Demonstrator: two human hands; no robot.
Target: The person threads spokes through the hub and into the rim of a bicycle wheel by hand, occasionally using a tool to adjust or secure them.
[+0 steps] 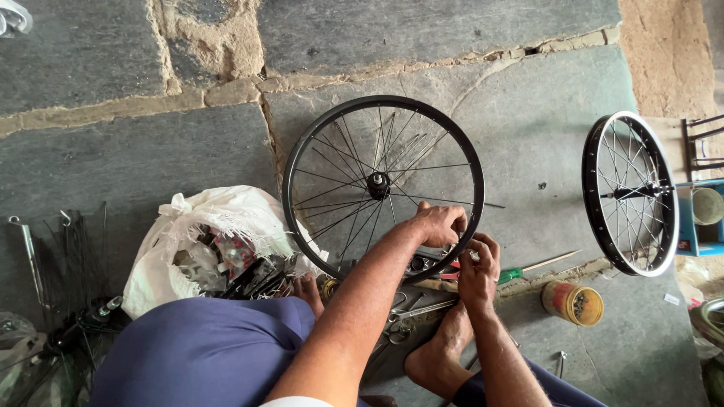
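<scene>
A black bicycle wheel [294, 162] with thin spokes and a hub [377, 182] lies on the stone floor in front of me. My left hand [441, 224] curls over its near right rim and grips it. Just below, my right hand [479, 271] touches the same stretch of rim, fingers pinched on a small silvery piece; what it is cannot be made out. A green-handled screwdriver [520, 273] lies on the floor right beside my right hand. My bare feet [441, 350] rest below the wheel.
A second wheel [630, 192] stands upright at the right by a blue stand [688, 234]. A yellow tin [573, 303] of small parts sits near it. A white sack [219, 226] of parts and a bundle of spokes [75, 256] lie at the left.
</scene>
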